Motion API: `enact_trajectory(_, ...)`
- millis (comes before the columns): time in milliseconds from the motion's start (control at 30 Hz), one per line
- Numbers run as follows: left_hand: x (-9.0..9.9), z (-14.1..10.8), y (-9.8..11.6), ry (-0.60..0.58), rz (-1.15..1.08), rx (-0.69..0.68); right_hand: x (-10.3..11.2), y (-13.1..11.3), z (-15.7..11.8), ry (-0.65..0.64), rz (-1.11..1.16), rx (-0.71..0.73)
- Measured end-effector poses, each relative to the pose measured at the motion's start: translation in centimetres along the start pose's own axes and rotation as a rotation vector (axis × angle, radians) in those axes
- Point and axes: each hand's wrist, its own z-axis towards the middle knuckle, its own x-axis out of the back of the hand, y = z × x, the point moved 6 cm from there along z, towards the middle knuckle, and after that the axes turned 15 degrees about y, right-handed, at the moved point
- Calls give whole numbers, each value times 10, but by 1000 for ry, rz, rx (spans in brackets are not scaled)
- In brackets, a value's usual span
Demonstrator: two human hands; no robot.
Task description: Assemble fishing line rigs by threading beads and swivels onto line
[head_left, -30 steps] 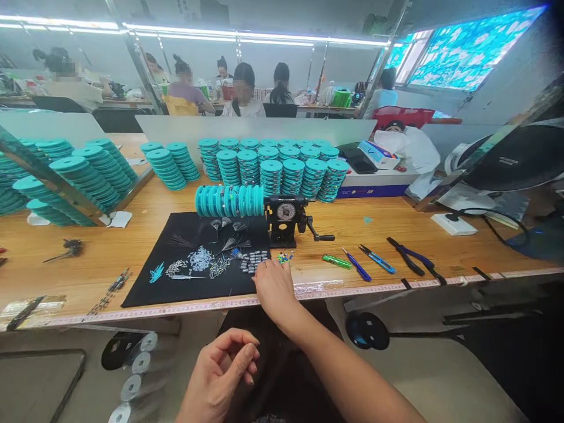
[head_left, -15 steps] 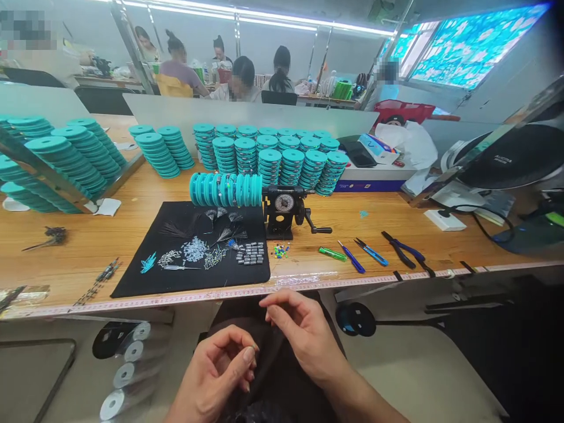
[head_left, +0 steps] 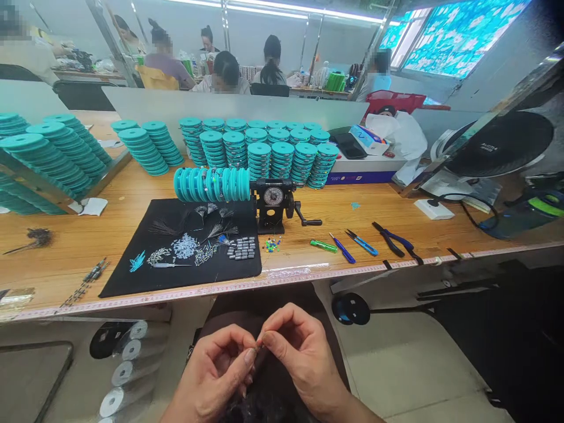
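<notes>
My left hand (head_left: 222, 364) and my right hand (head_left: 304, 358) are held together over my lap, below the table's front edge. Thumb and forefinger are pinched on each, and the fingertips meet. Whatever they pinch is too small to make out. Ahead of them lies a black mat (head_left: 132, 279) bearing pale blue beads (head_left: 185, 247), grey cylindrical pieces (head_left: 242, 248), small metal parts (head_left: 204, 254), teal slivers (head_left: 137, 262) and fans of dark wire-like strands (head_left: 215, 231). Behind the mat stands a black hand-cranked winder (head_left: 274, 202) carrying a row of teal spools (head_left: 211, 184).
Stacked teal spools (head_left: 259, 151) line the back, with more stacks (head_left: 61, 147) at left. Right of the winder lie a green tool (head_left: 323, 245), a blue pen-like tool (head_left: 342, 248), blue snips (head_left: 362, 242) and pliers (head_left: 392, 239). Several people sit beyond a low partition (head_left: 145, 106).
My right hand has come down and left to meet my left hand at the fingertips, and its pinch has closed. The view has shifted slightly, with the table sliding left.
</notes>
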Motion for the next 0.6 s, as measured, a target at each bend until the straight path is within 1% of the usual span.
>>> enact_trajectory(133,1,0,0,5,13,5,0,1,-1,-3,-13,13)
enact_trajectory(333,0,4,-4,-51,50,-25,0,2,-1,4,-19,23)
enact_trajectory(500,0,3,-5,-38,42,-14,-3,3,-1,-8,0,19)
enact_trajectory(600,0,2,-5,8,-5,1,-3,2,0,-18,5,8)
